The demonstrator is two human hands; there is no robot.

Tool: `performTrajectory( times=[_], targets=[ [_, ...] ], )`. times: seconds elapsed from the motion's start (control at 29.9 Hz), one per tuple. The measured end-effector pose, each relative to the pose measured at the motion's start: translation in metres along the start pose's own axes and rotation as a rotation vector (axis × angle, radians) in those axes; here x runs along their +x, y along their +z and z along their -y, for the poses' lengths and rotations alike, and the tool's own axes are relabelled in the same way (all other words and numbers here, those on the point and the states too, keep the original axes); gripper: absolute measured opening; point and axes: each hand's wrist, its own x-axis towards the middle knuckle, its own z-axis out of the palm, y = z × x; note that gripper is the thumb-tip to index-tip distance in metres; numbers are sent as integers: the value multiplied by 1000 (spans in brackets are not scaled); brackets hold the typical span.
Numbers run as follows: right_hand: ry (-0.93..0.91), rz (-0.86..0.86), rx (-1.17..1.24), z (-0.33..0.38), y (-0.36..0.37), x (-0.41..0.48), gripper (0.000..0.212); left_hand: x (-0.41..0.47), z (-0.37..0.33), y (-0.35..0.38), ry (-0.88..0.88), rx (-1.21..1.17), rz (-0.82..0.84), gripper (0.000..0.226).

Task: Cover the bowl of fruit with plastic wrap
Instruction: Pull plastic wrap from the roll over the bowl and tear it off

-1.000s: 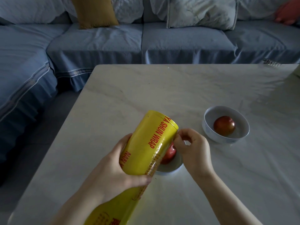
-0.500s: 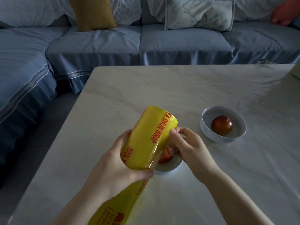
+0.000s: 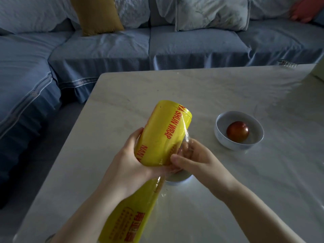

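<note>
Head view. The left hand point(image 3: 129, 163) grips a yellow roll of plastic wrap point(image 3: 163, 134) around its middle, fingers point(image 3: 135, 139) curled over the far side and thumb clamped on the near side. The roll is held above the surface point(image 3: 210, 88), tilted, its far end raised and its near end running toward the bottom edge of the view. The right hand point(image 3: 198, 160) sits at the roll's right side, fingers curled together and pinching the loose clear film point(image 3: 185, 137) that peels off the roll; the film drapes over the fingertips. Directly beneath both hands stands a near bowl point(image 3: 180, 179) on the surface, only part of its rim showing and its contents hidden. A second, far bowl point(image 3: 220, 123) stands to the right, well apart from the hands, uncovered, with one red fruit point(image 3: 237, 131) inside. Behind the surface: a blue sofa point(image 3: 105, 48) with a mustard cushion point(image 3: 98, 14) and pale pillows point(image 3: 210, 13).
</note>
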Motion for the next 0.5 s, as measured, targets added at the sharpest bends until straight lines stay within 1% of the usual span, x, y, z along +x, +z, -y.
performTrajectory(
  times=[0.03, 0.07, 0.13, 0.17, 0.23, 0.3, 0.37, 0.43, 0.5],
  targets=[
    [5, -24, -5, 1, 3, -1, 50, 0, -1, 1, 3, 4, 3, 114],
    [23, -64, -2, 0, 4, -2, 46, 0, -2, 2, 7, 15, 9, 113],
    [64, -108, -14, -4, 4, -1, 29, 1, -3, 3, 6, 43, 15, 114],
    [92, -99, -42, -5, 6, -2, 26, 2, -3, 4, -1, 54, 11, 115],
    [118, -105, -94, -4, 9, -3, 35, 5, -4, 6, -28, 81, 5, 119],
    [97, -173, -134, -3, 11, -1, 39, 8, -9, 9, -56, 98, 3, 121],
    [72, -233, -75, 2, 11, 2, 37, 11, -15, 7, -38, 115, 29, 110],
    [30, -296, -13, 6, 5, 6, 28, 14, -20, 2, 7, 74, 140, 105],
    [7, -323, 45, 11, -4, 11, 20, 16, -24, -5, 23, -55, 313, 114]
  ],
)
